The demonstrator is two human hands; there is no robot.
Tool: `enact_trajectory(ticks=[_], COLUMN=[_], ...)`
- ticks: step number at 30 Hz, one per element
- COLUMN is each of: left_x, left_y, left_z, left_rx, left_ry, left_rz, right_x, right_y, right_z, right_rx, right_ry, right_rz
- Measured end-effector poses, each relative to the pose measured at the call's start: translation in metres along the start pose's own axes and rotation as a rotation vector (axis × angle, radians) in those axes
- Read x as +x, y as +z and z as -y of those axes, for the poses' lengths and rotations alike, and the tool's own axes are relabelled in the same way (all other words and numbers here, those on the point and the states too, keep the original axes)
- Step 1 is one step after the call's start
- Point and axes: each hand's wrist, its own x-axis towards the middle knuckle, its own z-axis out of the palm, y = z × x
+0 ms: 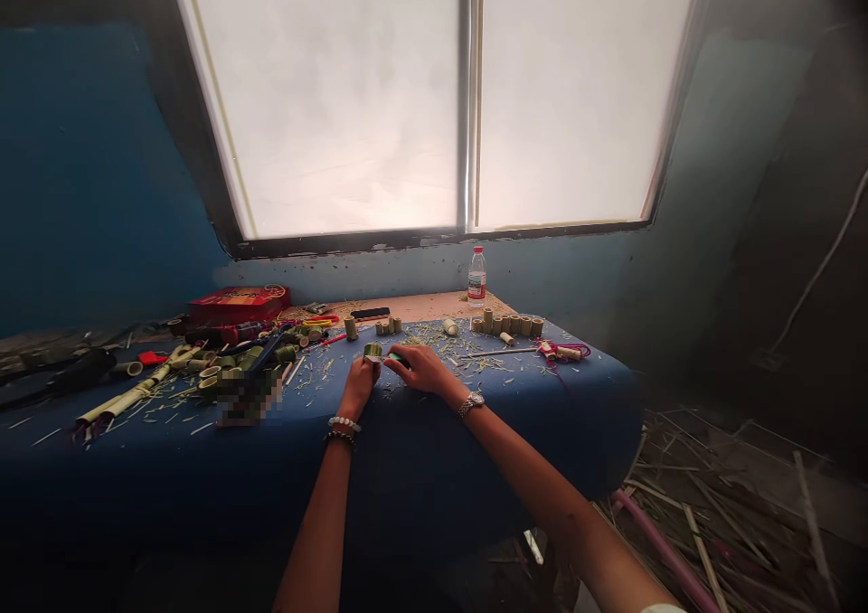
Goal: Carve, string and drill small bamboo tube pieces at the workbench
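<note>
My left hand [359, 385] is closed around a short green bamboo section [372, 350], held just above the blue-covered table. Close beside it, my right hand [421, 371] grips a small knife, its greenish handle [399, 359] partly hidden by the fingers. The pale blade lies against or just in front of the bamboo; I cannot tell whether it touches. Thin bamboo shavings [427, 334] lie scattered beyond both hands. A short bamboo tube [351, 327] stands behind my left hand.
Several cut bamboo tubes [515, 325] stand at the back right, near purple cord [575, 351] and a thin rod [498, 353]. A water bottle [477, 280] and a phone [370, 313] sit at the back. Bamboo pieces [248, 360] and a red box [237, 304] crowd the left.
</note>
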Motion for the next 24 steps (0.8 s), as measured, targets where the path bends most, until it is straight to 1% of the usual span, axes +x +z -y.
enact_trajectory(ticks=[8, 15, 24], left_x=[-0.0025, 0.0006, -0.0002], left_y=[-0.0012, -0.0005, -0.0005], left_z=[-0.0011, 0.0009, 0.0003], left_rx=[0.005, 0.004, -0.002], left_ry=[0.008, 0.006, 0.004], left_rz=[0.011, 0.006, 0.003], right_x=[0.0001, -0.0002, 0.0004], right_y=[0.0009, 0.0001, 0.001], right_z=[-0.0006, 0.0, -0.001], right_rx=[-0.016, -0.019, -0.005], right_ry=[-0.012, 0.006, -0.018], right_rz=[-0.004, 0.006, -0.004])
